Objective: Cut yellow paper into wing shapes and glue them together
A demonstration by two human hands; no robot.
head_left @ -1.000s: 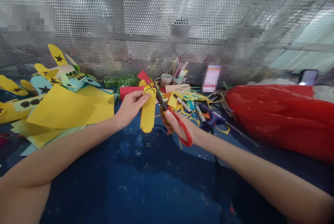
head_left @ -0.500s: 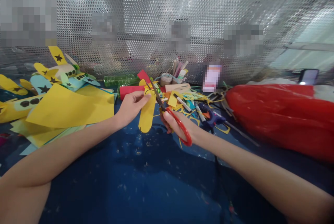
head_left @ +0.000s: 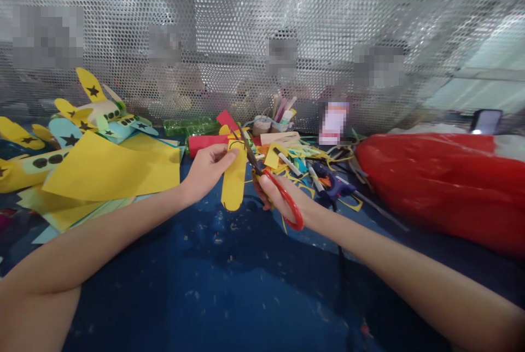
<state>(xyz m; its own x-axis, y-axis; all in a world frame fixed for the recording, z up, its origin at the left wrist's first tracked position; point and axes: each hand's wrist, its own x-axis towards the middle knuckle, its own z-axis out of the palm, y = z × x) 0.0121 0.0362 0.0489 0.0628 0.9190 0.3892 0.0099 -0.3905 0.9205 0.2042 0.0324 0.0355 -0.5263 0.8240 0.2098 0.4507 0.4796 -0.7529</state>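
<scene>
The yellow strip is at the middle of the scene, appearing raised over the blue surface. It is long and narrow, with a rounded near end. A curved black line crosses its far end; small dark marks sit at the near end. To its right are the scissors, with dark blades and a red outer handle loop. The blades slant far and left, parted slightly, at the strip's far right edge; whether they bite into the material cannot be determined.

The left hand is closed in a pinch, thumb on top, gripping the strip near its far end. The right hand is closed around the scissors' handles, thumb at the red loop.

Markings, left to right: the model planes at far left carry black stars and dark oval windows, and are yellow, pale and light blue. Yellow sheets lie just nearer. A white bottle stands at the far middle; its label is too small to read. The bright screen right of it is pixelated and illegible.
</scene>
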